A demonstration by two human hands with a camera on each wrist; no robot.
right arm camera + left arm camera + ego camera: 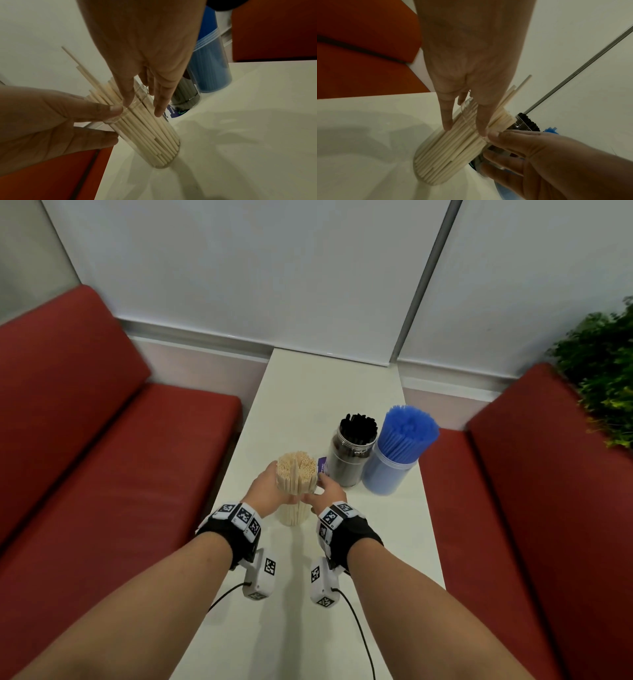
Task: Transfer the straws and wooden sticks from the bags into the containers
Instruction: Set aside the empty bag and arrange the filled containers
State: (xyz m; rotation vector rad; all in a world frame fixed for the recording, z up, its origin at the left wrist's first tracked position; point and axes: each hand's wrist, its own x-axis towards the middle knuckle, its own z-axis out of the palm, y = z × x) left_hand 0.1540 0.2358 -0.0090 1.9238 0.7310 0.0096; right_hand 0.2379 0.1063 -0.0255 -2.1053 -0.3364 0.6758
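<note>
Hands (pixel 296 491) flat-fingered around cream straws (pixel 296 470) in clear container (pixel 164 155), purple label (pixel 171 113) visible only from right wrist

Bare table (pixel 308 594) near the body, open for passage. Blocked just right of the clear container (pixel 291 517) by the black-straw jar (pixel 349 460) and the blue-straw jar (pixel 390 470). Hemmed by red benches (pixel 102 460) either side.

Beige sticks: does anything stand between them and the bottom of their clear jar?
Nothing visible. The beige sticks already stand inside the clear jar, both hands' fingers steadying them; a few sticks ride higher than the rest.
</note>
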